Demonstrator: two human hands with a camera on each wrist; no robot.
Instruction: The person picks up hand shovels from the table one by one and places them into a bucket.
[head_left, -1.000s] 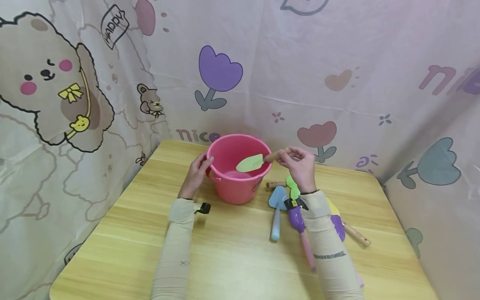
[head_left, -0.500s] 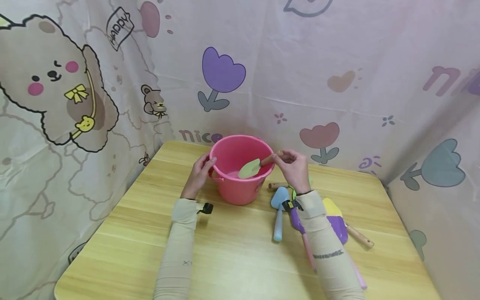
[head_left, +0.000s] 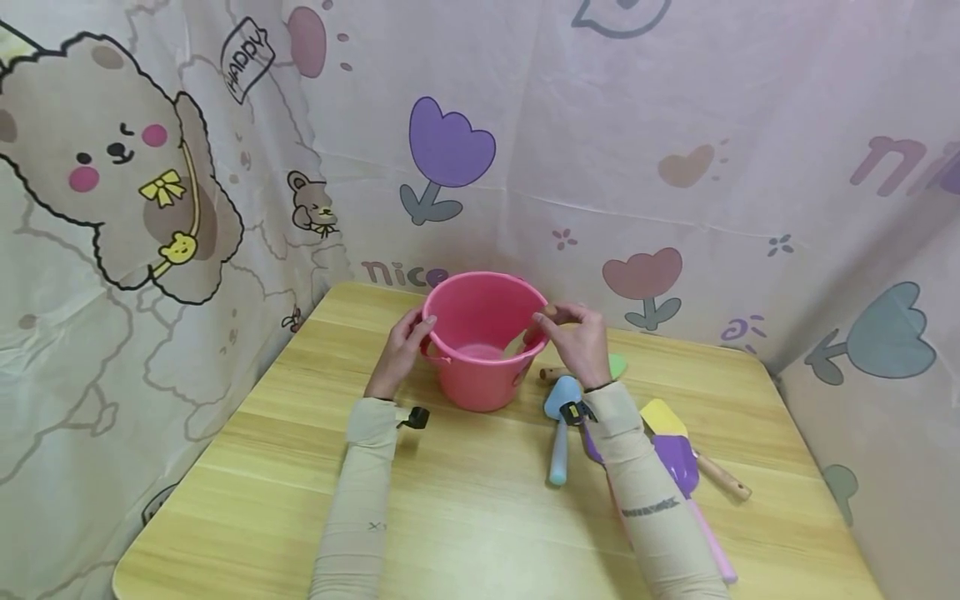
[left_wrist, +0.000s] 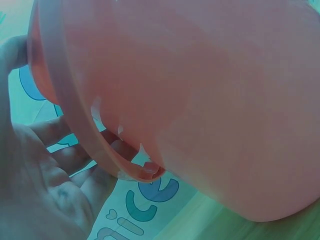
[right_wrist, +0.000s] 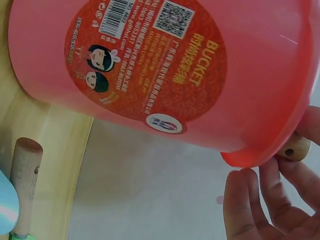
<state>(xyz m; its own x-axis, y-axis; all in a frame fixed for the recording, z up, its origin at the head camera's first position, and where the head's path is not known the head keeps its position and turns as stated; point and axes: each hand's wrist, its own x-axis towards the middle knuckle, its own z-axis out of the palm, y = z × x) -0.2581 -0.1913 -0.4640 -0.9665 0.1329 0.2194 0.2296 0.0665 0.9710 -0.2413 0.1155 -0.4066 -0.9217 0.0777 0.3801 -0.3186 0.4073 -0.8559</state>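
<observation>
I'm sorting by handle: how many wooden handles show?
3: a handle in the right hand, another beyond the blue trowel, a third right of the purple shovel; the right arm may hide more.

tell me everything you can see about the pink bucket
The pink bucket looks plastic and tapers downward. A handle hangs below the rim, and a red label bears the word BUCKET. It stands upright on the table. The left hand holds its rim; at the opposite side, the right hand pinches a trowel that reaches inside.
</observation>
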